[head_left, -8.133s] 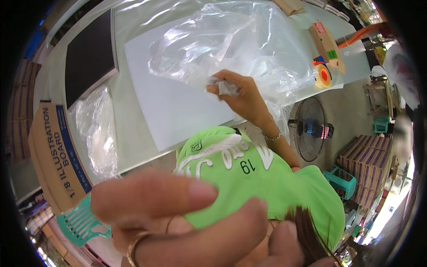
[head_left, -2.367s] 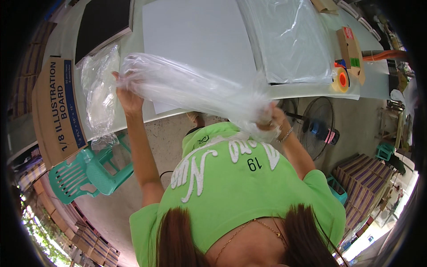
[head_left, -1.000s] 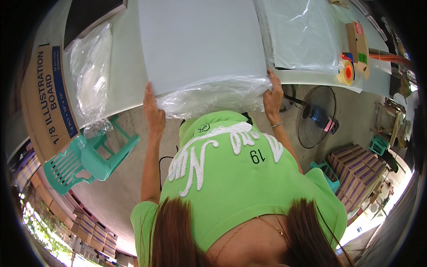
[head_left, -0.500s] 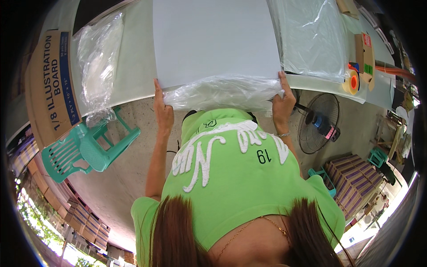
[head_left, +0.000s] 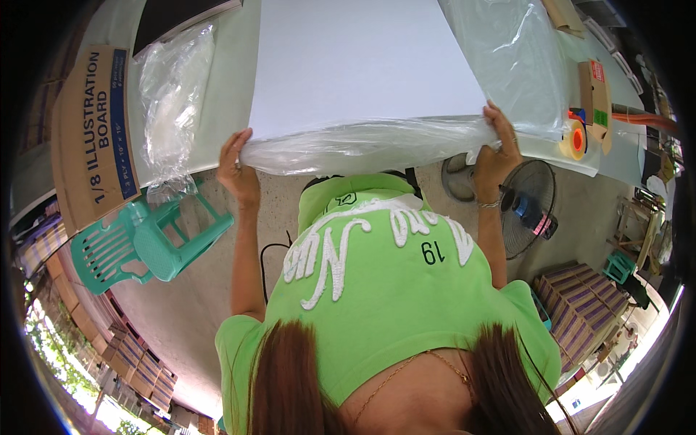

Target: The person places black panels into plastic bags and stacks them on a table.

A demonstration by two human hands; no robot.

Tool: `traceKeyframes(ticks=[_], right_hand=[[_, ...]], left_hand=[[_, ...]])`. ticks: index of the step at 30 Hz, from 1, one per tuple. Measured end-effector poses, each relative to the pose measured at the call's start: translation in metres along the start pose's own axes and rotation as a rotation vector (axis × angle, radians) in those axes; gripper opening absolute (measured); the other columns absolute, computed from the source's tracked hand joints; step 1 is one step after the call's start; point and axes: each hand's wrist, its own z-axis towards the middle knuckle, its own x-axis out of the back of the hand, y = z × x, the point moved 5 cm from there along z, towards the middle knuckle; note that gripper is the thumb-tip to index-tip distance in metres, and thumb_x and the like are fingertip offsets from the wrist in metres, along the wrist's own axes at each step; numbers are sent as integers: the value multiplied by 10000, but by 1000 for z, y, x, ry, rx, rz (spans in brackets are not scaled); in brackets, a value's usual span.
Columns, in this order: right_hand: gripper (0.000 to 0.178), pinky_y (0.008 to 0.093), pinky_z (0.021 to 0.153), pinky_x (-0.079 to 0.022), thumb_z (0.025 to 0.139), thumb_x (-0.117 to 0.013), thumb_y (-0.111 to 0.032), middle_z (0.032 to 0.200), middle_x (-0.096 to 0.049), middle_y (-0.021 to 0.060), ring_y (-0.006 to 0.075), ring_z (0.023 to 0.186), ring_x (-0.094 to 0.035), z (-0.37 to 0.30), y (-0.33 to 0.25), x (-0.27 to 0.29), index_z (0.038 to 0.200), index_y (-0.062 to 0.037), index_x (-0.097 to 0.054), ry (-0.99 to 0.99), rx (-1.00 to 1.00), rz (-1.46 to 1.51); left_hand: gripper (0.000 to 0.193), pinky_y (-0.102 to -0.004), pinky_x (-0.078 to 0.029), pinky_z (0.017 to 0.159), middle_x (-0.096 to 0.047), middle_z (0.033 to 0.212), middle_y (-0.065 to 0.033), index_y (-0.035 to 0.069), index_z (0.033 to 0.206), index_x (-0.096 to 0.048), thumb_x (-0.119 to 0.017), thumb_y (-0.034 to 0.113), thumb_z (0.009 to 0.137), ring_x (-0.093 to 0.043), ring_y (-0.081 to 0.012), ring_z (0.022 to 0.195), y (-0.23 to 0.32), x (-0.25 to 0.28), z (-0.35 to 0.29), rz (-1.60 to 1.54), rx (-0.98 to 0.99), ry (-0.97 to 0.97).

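Observation:
A large white board point(head_left: 362, 58) lies on the table, its near part inside a clear plastic bag point(head_left: 377, 148) that hangs in folds over the table's front edge. My left hand point(head_left: 239, 170) is closed on the left corner of the bag's open-looking near end, fingertips at the board's edge. At the opposite corner my right hand point(head_left: 499, 156) grips the plastic too, thumb tucked under and index finger reaching up along the board's right corner. The plastic is stretched taut between both hands. Which layers of plastic each hand pinches is hidden.
Left on the table are a cardboard box point(head_left: 94, 138) and crumpled clear plastic point(head_left: 174, 109). To the right lie a stack of clear bags point(head_left: 515, 65), a tape roll point(head_left: 574, 139) and a small carton point(head_left: 594, 101). A green plastic chair point(head_left: 156, 243) and a fan point(head_left: 529, 210) stand below.
My hands have moved apart, the left one leftward and the right one rightward and slightly up. The plastic between them has been pulled wider and flatter.

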Motion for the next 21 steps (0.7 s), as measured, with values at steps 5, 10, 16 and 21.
traceKeyframes(ticks=[5, 10, 16, 21], right_hand=[[545, 292, 861, -453, 526, -388, 191, 978, -654, 123, 209, 929, -607, 64, -44, 28, 962, 13, -664, 149, 174, 1], [303, 281, 817, -471, 734, -540, 60, 938, -655, 102, 175, 859, -606, 128, -94, 83, 1023, 42, -632, 208, 342, 185], [268, 207, 625, -436, 803, -552, -44, 799, -619, 83, 120, 667, -544, 181, -129, 128, 1043, 64, -607, 326, 261, 380], [248, 196, 595, -411, 817, -551, -60, 740, -578, 64, 98, 605, -480, 202, -132, 141, 1023, 68, -602, 240, 202, 507]], left_hand=[[325, -295, -479, 858, -622, 1037, -104, 53, 979, -696, -549, -83, 723, -588, -199, 952, 72, 51, 61, -37, -331, 133], [325, -324, -491, 870, -589, 1107, -118, 32, 1148, -583, -444, 209, 914, -576, -202, 1003, 138, 103, 133, -528, -302, 140], [311, -428, -405, 1021, -493, 1213, -252, -116, 1189, -439, -381, 78, 953, -493, -300, 1159, 216, 155, 168, -1509, -306, -551], [351, -529, -253, 1095, -352, 1279, -356, -155, 1250, -308, -284, 67, 979, -338, -373, 1285, 214, 169, 190, -1738, -199, -794]])
